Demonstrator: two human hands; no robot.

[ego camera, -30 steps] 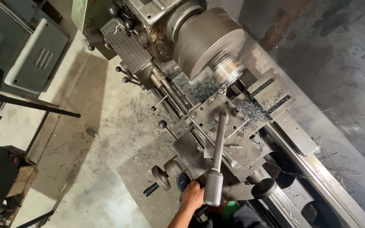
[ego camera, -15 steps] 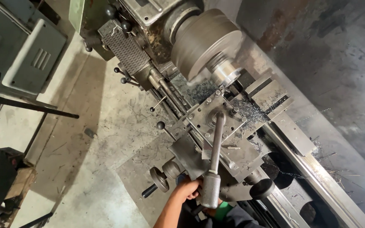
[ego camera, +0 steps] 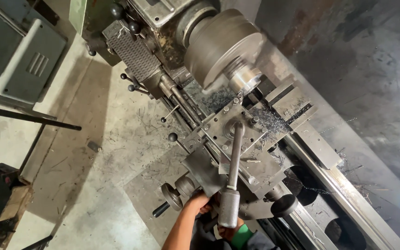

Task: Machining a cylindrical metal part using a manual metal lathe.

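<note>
The lever [ego camera: 234,157], a long steel bar with a thick cylindrical grip at its near end, rises from the square tool post [ego camera: 230,127] at the middle of the lathe [ego camera: 163,28] and slants down toward the person at the bottom edge. The left hand [ego camera: 199,202] is curled against the carriage just left of the grip, beside two small handwheels [ego camera: 177,190] and a black knob [ego camera: 160,209]; its fingers are bent, but what exactly they close on is hidden behind the apron plate. The right hand [ego camera: 228,230] sits under the grip, mostly covered by it, above a green cuff [ego camera: 242,236], so I cannot tell whether it is closed or spread. Beyond the tool post the big grey chuck [ego camera: 221,46] holds a short bright workpiece [ego camera: 246,78], blurred at its edge. Metal chips [ego camera: 269,122] lie scattered over the slide. The bed [ego camera: 348,194] runs off to the lower right, and dusty concrete floor [ego camera: 93,153] lies to the left.
</note>
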